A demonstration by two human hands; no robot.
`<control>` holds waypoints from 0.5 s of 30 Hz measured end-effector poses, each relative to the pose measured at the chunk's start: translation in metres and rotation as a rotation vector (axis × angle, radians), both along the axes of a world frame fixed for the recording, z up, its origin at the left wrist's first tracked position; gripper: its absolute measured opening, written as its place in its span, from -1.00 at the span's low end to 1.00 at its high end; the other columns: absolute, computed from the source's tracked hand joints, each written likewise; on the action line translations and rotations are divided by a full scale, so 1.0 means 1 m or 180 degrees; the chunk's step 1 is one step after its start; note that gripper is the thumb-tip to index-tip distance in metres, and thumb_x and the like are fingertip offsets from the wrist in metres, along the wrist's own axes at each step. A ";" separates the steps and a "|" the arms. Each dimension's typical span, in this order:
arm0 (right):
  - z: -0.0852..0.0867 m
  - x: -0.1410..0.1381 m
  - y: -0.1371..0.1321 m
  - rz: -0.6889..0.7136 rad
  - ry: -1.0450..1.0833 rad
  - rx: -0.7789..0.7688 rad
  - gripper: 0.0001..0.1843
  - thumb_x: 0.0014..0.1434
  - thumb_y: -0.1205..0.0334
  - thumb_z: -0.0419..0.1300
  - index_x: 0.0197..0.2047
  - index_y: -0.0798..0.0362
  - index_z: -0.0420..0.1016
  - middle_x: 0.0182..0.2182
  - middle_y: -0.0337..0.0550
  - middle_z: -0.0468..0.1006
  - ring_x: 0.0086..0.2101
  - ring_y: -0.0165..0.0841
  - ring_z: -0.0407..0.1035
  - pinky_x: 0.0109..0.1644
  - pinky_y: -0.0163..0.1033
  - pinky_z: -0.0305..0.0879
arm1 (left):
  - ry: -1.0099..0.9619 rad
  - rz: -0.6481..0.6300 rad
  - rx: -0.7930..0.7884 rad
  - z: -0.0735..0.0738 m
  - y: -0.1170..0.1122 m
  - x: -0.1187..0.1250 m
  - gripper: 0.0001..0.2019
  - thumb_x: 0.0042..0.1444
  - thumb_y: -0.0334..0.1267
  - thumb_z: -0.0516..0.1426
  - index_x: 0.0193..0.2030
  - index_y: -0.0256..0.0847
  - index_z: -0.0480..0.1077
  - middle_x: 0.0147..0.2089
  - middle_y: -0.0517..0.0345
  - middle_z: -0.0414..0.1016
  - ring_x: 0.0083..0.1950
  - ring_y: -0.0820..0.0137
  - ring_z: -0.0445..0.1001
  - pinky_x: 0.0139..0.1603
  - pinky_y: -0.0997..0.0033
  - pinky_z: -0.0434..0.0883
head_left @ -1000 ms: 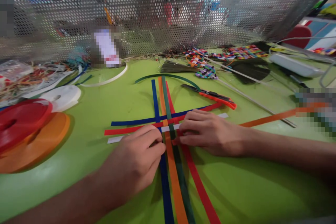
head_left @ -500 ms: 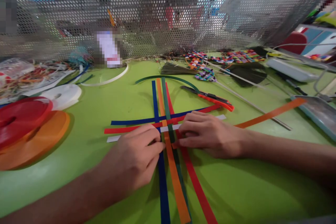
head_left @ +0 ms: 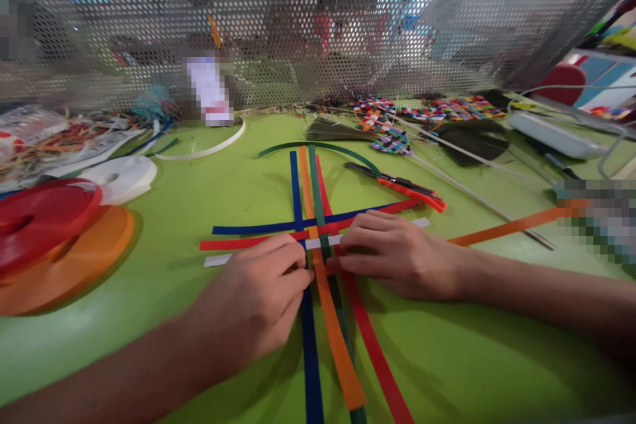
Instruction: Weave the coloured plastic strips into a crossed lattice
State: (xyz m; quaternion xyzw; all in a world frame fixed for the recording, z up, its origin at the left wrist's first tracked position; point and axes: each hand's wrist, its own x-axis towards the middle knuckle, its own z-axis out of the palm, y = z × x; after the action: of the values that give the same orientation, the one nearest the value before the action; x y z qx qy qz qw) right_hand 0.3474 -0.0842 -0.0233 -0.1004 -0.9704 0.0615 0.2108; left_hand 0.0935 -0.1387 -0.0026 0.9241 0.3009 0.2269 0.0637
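Observation:
Flat coloured strips cross in a small weave on the green table. The lengthwise ones are a blue strip (head_left: 311, 364), an orange strip (head_left: 332, 324), a dark green strip (head_left: 318, 192) and a red strip (head_left: 380, 354). Across them lie a blue strip (head_left: 248, 230), a red strip (head_left: 218, 244) and a white strip (head_left: 216, 260). My left hand (head_left: 268, 285) is closed over the weave's left side, fingertips at the lengthwise blue strip; what they pinch is hidden. My right hand (head_left: 402, 255) pinches another orange strip (head_left: 511, 225), which runs out behind it to the right.
Black-and-orange scissors (head_left: 402, 189) lie behind the weave. At left are red (head_left: 54, 218), orange (head_left: 94, 258) and white (head_left: 124, 175) strip rolls. Woven multicoloured pieces (head_left: 392, 141) and a thin rod (head_left: 477, 195) lie farther back, before a perforated metal panel (head_left: 298, 26).
Both hands stay almost in place at the weave, with only slight finger movement. The whole view has shifted a little.

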 end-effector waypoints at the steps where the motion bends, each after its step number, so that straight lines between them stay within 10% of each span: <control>1: -0.001 0.000 0.000 -0.0006 0.0096 0.0034 -0.70 0.39 0.43 -0.02 0.00 0.16 0.52 -0.16 0.05 0.56 -0.19 -0.24 0.34 -0.12 -0.10 0.37 | -0.0020 0.0008 0.0022 0.000 0.000 0.000 -0.72 0.28 -0.57 0.00 -0.31 -0.35 0.51 -0.33 -0.02 0.46 -0.21 0.24 0.47 -0.23 0.25 0.50; 15: -0.002 0.003 -0.006 -0.0122 -0.0132 -0.0011 -0.70 0.42 0.38 -0.04 0.05 0.14 0.49 -0.05 0.08 0.54 -0.11 -0.21 0.33 -0.02 -0.03 0.37 | -0.0013 0.0090 0.0111 0.001 -0.001 0.000 -0.71 0.29 -0.54 -0.01 -0.31 -0.38 0.53 -0.32 -0.04 0.47 -0.23 0.23 0.48 -0.26 0.25 0.50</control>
State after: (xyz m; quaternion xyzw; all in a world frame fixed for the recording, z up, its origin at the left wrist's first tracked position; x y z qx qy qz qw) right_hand 0.3509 -0.0898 -0.0256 -0.1206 -0.9724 0.0571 0.1916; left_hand 0.0937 -0.1394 -0.0018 0.9202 0.3098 0.2350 0.0449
